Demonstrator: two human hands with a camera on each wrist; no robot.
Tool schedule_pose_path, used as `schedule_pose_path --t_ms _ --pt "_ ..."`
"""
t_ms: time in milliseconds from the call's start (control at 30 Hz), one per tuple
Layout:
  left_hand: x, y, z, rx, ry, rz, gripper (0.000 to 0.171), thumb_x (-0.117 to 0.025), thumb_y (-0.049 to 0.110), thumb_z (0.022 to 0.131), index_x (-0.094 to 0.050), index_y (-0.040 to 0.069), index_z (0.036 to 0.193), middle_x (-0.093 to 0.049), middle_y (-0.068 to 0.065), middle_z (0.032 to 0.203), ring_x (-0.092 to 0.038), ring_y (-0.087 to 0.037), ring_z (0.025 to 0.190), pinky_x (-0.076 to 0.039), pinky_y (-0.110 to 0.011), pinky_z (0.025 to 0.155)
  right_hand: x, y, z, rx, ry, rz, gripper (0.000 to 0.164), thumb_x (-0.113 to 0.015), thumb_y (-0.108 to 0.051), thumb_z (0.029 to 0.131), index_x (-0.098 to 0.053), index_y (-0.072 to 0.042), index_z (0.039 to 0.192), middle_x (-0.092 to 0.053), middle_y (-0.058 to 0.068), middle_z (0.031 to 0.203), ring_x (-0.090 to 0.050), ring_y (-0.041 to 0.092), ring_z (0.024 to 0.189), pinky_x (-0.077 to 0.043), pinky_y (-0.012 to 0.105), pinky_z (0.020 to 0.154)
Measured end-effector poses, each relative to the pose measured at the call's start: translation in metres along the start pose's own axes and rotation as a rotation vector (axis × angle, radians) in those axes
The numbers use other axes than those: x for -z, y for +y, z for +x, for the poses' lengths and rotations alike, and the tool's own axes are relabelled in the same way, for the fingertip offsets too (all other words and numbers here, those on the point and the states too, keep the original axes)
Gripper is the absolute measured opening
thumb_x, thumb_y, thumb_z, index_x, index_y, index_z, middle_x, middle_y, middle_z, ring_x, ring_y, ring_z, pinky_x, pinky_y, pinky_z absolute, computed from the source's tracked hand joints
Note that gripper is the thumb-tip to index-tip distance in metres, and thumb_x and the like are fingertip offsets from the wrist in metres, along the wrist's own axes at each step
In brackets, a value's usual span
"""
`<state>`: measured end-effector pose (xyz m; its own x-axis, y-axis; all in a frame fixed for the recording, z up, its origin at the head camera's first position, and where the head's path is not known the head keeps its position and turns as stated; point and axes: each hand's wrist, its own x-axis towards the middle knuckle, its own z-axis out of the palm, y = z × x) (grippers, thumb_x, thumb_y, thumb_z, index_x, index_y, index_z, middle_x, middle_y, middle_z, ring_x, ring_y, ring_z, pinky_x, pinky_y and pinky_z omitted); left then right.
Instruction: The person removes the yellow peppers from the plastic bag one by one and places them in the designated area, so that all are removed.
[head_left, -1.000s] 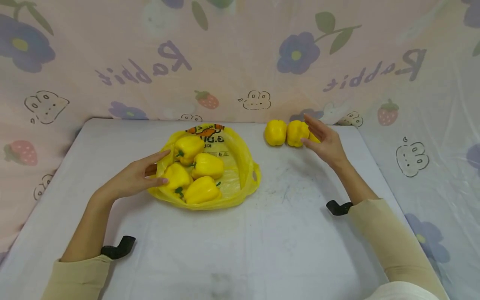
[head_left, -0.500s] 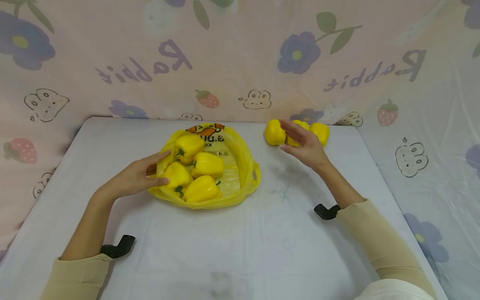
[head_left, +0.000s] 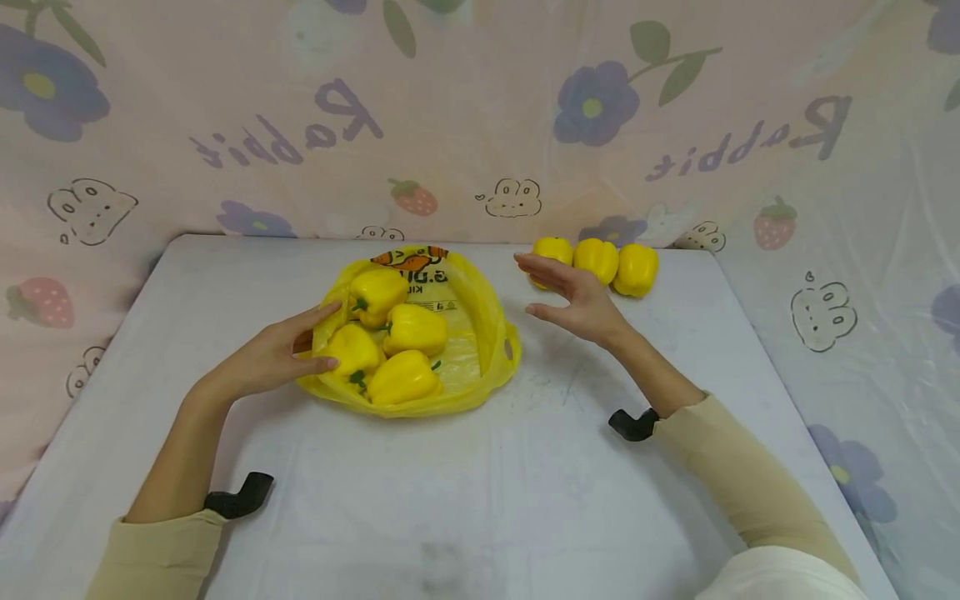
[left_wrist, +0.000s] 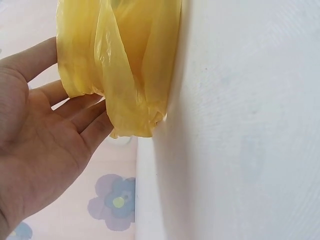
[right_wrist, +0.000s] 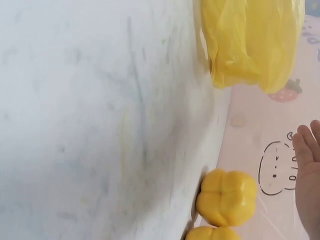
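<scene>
Showing nearest are a left tan sleeve and a right tan sleeve, with some white cloth beside the right one. A bent black piece sticks out by the left wrist, and a second black piece by the right. Under them is a white desk.

The left hand touches the left side of a thin yellow bag. Its fingers are wide apart from its thumb. In the left wrist view, some of the fingers go behind the bag. The bag sits on the desk with its mouth up. Four yellow peppers with green stems are inside, close together on the left side. The far side of the bag has an orange picture and dark letters.

The right hand is up over the desk, right of the bag. Its fingers are wide too, and they hold nothing.

Farther back, three more peppers stand in a row. The hand hides part of the left one in the head view.

Last is a pink cloth with purple flowers, bunny faces and strawberries.
</scene>
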<state>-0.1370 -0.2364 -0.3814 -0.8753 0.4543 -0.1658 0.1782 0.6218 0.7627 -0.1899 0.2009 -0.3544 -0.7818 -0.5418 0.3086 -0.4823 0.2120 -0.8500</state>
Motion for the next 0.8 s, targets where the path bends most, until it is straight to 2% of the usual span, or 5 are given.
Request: schedule_pose_path --t_ms 167,467,633,800 --pt "-0.001 -0.001 0.000 -0.012 0.003 -0.014 0.083 -0.071 0.031 0.093 -0.025 0.008 0.158 -0.019 -0.021 0.162 -0.019 -0.045 0.147 -0.020 -0.063 0.115 -0.012 0.002 0.006 0.030 -0.052 0.008 0.060 -0.069 0.012 0.086 -0.045 0.013 0.141 -0.046 0.028 0.146 -0.044 0.040 0.136 -0.035 0.054 0.111" --pt "-0.001 0.000 0.000 0.000 0.006 0.003 0.085 -0.072 0.033 0.092 -0.024 0.010 0.158 -0.019 -0.021 0.162 -0.017 -0.044 0.148 -0.019 -0.063 0.116 -0.033 0.023 0.025 0.021 -0.148 0.002 0.063 -0.071 0.005 0.088 -0.046 -0.001 0.146 -0.046 0.011 0.151 -0.044 0.025 0.139 -0.037 0.038 0.114" --pt "-0.001 -0.001 -0.001 -0.003 0.009 0.015 0.085 -0.073 0.032 0.092 -0.024 0.008 0.158 -0.019 -0.022 0.162 -0.017 -0.045 0.147 -0.019 -0.063 0.116 -0.044 0.023 0.034 0.074 -0.223 0.020 0.060 -0.071 0.002 0.089 -0.048 0.001 0.144 -0.048 0.015 0.149 -0.045 0.024 0.138 -0.039 0.035 0.112" --pt "-0.002 -0.001 0.000 -0.002 0.007 0.019 0.086 -0.072 0.034 0.092 -0.024 0.009 0.158 -0.020 -0.021 0.162 -0.017 -0.045 0.147 -0.018 -0.064 0.116 -0.052 0.020 0.040 0.072 -0.271 0.018 0.060 -0.072 0.004 0.088 -0.049 0.002 0.144 -0.049 0.015 0.148 -0.046 0.024 0.138 -0.040 0.035 0.111"
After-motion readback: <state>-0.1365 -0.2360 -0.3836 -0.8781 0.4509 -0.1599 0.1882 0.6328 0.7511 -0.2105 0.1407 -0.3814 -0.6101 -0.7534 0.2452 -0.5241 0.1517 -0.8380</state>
